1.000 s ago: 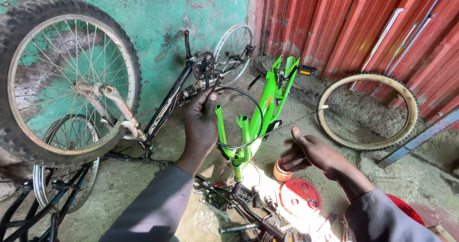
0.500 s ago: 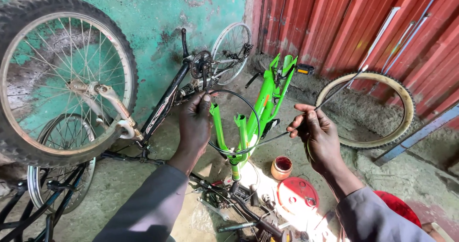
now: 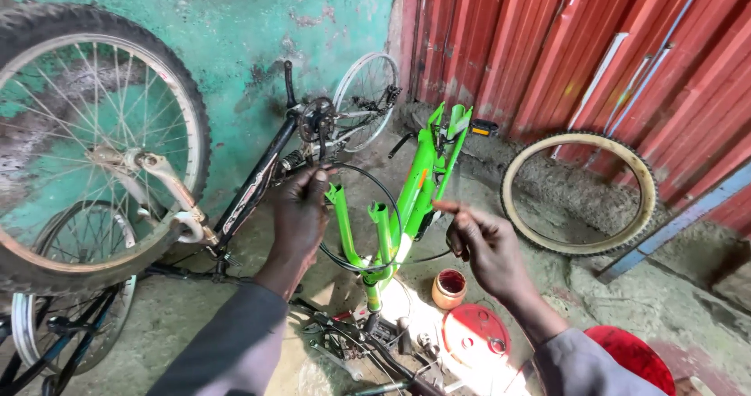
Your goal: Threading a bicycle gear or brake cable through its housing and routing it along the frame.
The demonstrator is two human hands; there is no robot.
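A bright green bicycle frame (image 3: 429,178) stands upside down on the concrete, its fork legs (image 3: 381,235) pointing up. A thin black cable (image 3: 396,208) loops around the fork. My left hand (image 3: 301,212) is closed at the top of that loop, beside the tip of the left fork leg. My right hand (image 3: 486,246) hovers just right of the frame, above a small pot, with its index finger stretched toward the frame. Whether its fingers pinch the cable is unclear.
A big spoked wheel with a tyre (image 3: 94,134) fills the left, with a black bicycle frame (image 3: 258,185) and a bare rim (image 3: 364,99) behind. A loose tyre (image 3: 579,194) leans on the red corrugated wall. A small grease pot (image 3: 449,288), a red lid (image 3: 476,335) and tools (image 3: 352,349) lie below.
My right hand lifted from low beside the pot up to the frame, then settled slightly lower and to the left. My left hand stayed at the fork and cable.
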